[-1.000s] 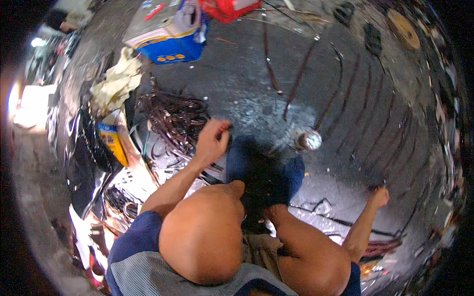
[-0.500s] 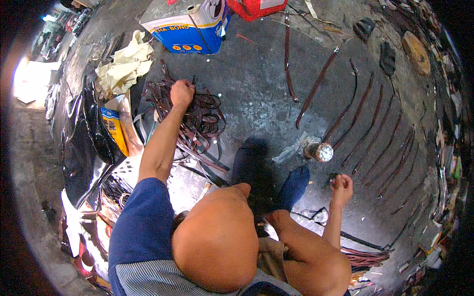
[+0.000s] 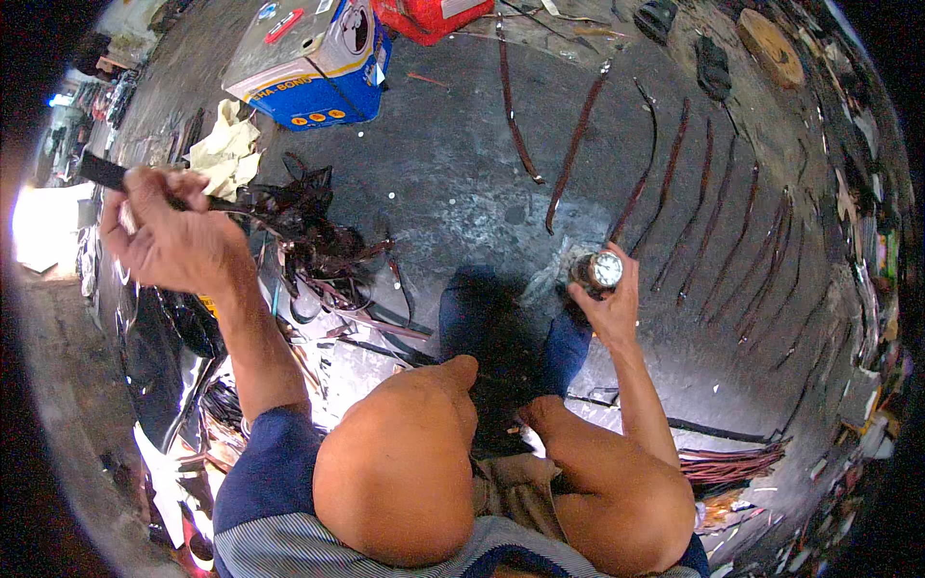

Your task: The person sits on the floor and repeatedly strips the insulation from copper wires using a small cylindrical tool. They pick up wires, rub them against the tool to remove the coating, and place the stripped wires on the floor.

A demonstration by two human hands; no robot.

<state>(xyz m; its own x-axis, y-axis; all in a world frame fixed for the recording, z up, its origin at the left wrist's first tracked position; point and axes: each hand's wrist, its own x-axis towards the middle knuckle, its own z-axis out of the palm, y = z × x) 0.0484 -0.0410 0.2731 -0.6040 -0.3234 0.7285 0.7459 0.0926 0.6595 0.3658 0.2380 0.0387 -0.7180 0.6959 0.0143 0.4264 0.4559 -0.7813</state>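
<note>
My left hand point(image 3: 173, 231) is raised at the far left, slightly blurred, its fingers closed on a dark strip point(image 3: 102, 171). One end of the strip sticks out past the fingers; the other runs toward the tangled pile of dark brown strips point(image 3: 332, 260). My right hand point(image 3: 612, 313) is wrapped around a small round jar point(image 3: 605, 269) with a whitish top, standing on the dark floor near my right foot. Beyond the jar, several dark red-brown strips point(image 3: 661, 164) lie side by side, spaced apart.
A blue and white box-shaped can point(image 3: 332, 87) and a red container point(image 3: 434, 17) stand at the far side. Crumpled cream cloth point(image 3: 226, 149) lies at the left. A round wooden block point(image 3: 771, 48) sits far right. A bundle of reddish strips point(image 3: 732, 462) rests beside my right knee.
My left hand has lifted from the pile and swung left, drawing a strip with it. My right hand has moved up and taken hold of the jar. The view has shifted slightly.
</note>
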